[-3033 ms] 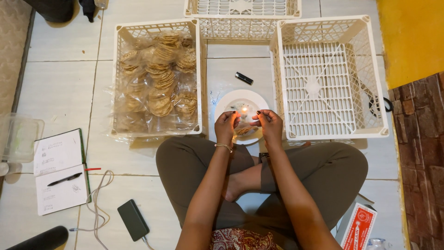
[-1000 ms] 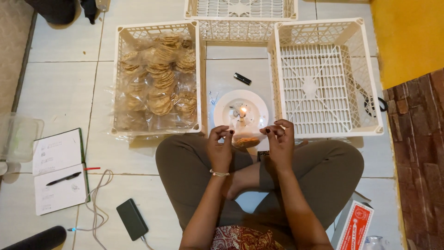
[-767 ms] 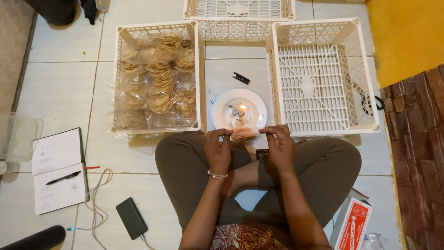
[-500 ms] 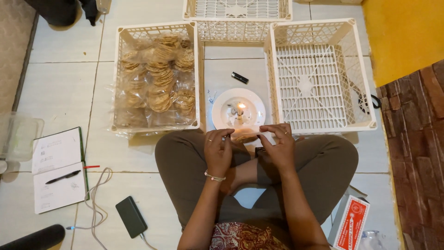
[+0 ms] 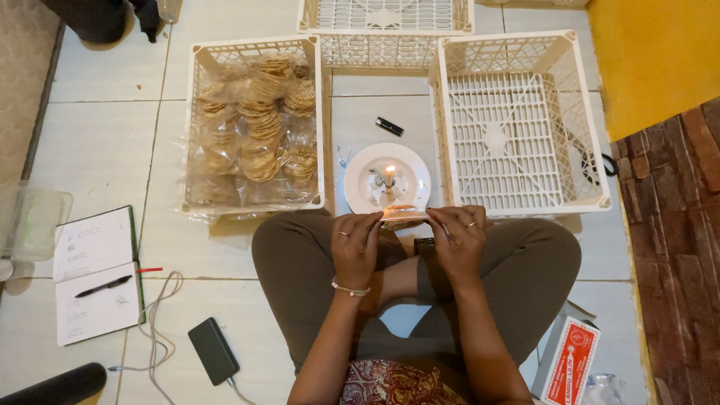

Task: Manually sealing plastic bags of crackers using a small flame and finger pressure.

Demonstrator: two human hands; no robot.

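Left hand: we see our left hand (image 5: 355, 247) above the crossed legs, fingertips pinched on the left end of a small clear packet (image 5: 403, 214).
Right hand: our right hand (image 5: 459, 241) pinches the packet's right end; the two hands sit near each other, joined only by the packet.
Packet: we hold it flat, just at the near rim of the white plate (image 5: 358, 184); its contents look brown, detail too small to tell.
Candle: a lit candle (image 5: 389, 180) stands on the plate, flame just beyond the packet.
Left crate: white crate (image 5: 193, 127) holds bagged round crackers (image 5: 259, 127).
Right crate: second white crate (image 5: 592, 127), beside the plate.
Floor items: black lighter (image 5: 389, 126); open notebook (image 5: 94, 274) with pen (image 5: 103, 286); phone (image 5: 214, 351).
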